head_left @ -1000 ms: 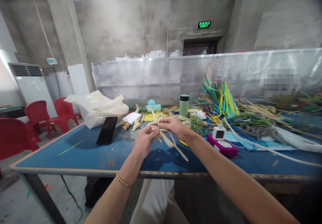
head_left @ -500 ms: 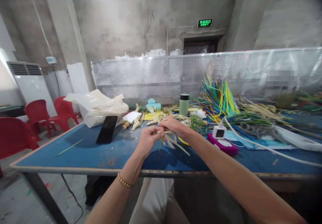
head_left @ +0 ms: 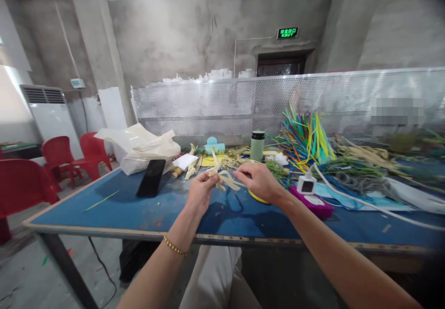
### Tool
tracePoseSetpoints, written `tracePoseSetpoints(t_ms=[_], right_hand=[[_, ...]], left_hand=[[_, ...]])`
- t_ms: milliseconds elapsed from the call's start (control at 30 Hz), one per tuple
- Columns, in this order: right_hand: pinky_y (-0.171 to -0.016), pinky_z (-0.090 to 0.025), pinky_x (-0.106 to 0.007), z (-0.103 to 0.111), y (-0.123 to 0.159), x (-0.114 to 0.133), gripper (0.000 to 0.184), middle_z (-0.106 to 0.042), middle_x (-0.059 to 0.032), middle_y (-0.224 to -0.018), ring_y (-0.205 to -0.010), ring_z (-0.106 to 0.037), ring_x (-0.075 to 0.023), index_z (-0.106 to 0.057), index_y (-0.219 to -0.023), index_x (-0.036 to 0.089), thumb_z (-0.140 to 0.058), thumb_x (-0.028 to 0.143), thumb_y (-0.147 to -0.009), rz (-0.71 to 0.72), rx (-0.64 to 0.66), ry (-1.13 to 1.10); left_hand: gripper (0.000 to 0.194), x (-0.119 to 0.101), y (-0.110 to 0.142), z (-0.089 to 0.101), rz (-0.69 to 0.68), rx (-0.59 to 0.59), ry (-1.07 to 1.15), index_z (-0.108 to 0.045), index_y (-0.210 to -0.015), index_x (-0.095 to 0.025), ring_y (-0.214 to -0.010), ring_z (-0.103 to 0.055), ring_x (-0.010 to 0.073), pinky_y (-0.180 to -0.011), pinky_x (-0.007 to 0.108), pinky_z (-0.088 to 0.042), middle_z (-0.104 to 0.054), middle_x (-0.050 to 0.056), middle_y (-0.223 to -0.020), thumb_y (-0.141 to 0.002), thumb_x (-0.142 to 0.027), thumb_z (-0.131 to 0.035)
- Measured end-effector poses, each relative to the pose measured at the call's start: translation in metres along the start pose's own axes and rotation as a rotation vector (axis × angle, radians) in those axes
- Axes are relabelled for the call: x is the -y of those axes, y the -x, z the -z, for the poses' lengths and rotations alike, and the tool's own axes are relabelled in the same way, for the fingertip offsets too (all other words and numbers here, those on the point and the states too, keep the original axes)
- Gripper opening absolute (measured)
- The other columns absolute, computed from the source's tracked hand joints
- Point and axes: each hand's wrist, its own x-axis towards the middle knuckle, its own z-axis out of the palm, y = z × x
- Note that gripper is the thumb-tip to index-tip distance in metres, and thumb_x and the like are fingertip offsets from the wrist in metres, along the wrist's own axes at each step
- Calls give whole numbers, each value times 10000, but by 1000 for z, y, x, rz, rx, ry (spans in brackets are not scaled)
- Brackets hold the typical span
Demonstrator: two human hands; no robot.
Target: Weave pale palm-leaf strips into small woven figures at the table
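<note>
My left hand is closed in a pinch around a small bundle of pale, flat straw-like strips, held a little above the blue table. Loose ends of the strips fan out to the right, and one piece sticks up above the fingers. To the right of the bundle is my right hand, its fingers curled and pinched close to the strip ends. Whether a strip end lies between those fingertips is too small to tell. Beneath the right hand a yellow curved object partly shows on the table.
A black phone leans at the left before a plastic bag. Behind my hands stand a green bottle and straw scraps. Coloured strips, a purple box with a white charger, and a white cable lie right.
My right hand has moved right, away from my left hand; the two were together at the bundle before. My left hand keeps its hold on the strips. The view has shifted slightly.
</note>
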Motion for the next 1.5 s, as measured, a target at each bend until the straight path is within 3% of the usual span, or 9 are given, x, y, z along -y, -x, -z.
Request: tracePoseSetpoints(t_ms=[133, 333, 533, 667, 833, 1000, 1133, 1233, 1500], right_hand=[[-626, -366, -244, -9, 10, -6, 199, -669, -28, -737, -650, -547, -128, -695, -787, 163, -528, 250, -849, -8, 104, -106], [-632, -390, -238, -24, 8, -8, 103, -652, -26, -740, -657, -550, -130, -672, -791, 158, -578, 197, -805, 21, 131, -150], [-689, -365, -271, -28, 8, 2, 178, -608, -27, -785, -725, -542, -143, -635, -1015, 184, -580, 213, -849, 282, -26, 59], [-714, -355, -283, -27, 6, 2, 191, -634, -38, -828, -775, -565, -139, -677, -931, 218, -488, 197, -921, 457, -33, 99], [-770, -397, -295, -26, 4, -15, 146, -682, -58, -880, -852, -593, -164, -671, -905, 192, -530, 227, -909, 437, -101, 8], [-762, -394, -302, -29, 9, -28, 178, -680, -64, -865, -831, -573, -171, -683, -910, 190, -506, 200, -917, 444, -153, 129], [-778, -384, -333, -27, 14, -14, 216, -658, -77, -895, -840, -552, -185, -656, -1058, 196, -486, 233, -929, 468, -86, 285], [-853, -384, -369, -20, 18, 0, 276, -631, -102, -1067, -973, -544, -209, -609, -1163, 218, -475, 187, -925, 530, -37, 335], [-874, -391, -379, -10, 21, 0, 313, -625, -94, -1121, -993, -534, -206, -589, -1210, 249, -473, 209, -922, 585, -72, 257]], left_hand=[[259, 2, -1, 2, 24, 8, 31, -640, -671, -115, -605, -602, 119, -598, 233, -468, -615, 6, -623, -552, -242, -833], [264, -1, 1, 0, 81, -17, 43, -638, -645, -105, -573, -592, 102, -603, 217, -458, -607, 3, -594, -520, -220, -840], [263, -2, 3, -1, 99, -41, 31, -635, -619, -104, -529, -568, 92, -561, 216, -445, -602, -4, -577, -486, -206, -837], [251, -1, 4, -1, 107, -22, 21, -624, -592, -106, -523, -552, 81, -540, 202, -436, -604, -1, -571, -489, -201, -833], [283, -6, 5, -3, 158, -18, 57, -630, -642, -102, -507, -563, 88, -495, 198, -429, -590, -12, -562, -497, -219, -843], [306, -8, 6, -5, 198, -11, 61, -627, -672, -101, -529, -581, 92, -501, 197, -438, -597, -16, -576, -494, -213, -850], [313, -5, 5, -4, 163, -33, 53, -638, -676, -93, -551, -590, 95, -522, 196, -439, -613, -3, -584, -486, -217, -854], [304, -4, 5, -4, 162, -52, 46, -639, -667, -92, -532, -566, 82, -536, 196, -436, -613, -2, -575, -485, -213, -851], [287, -4, 4, -3, 144, -53, 17, -619, -649, -106, -545, -577, 92, -547, 206, -428, -595, -12, -570, -498, -213, -838]])
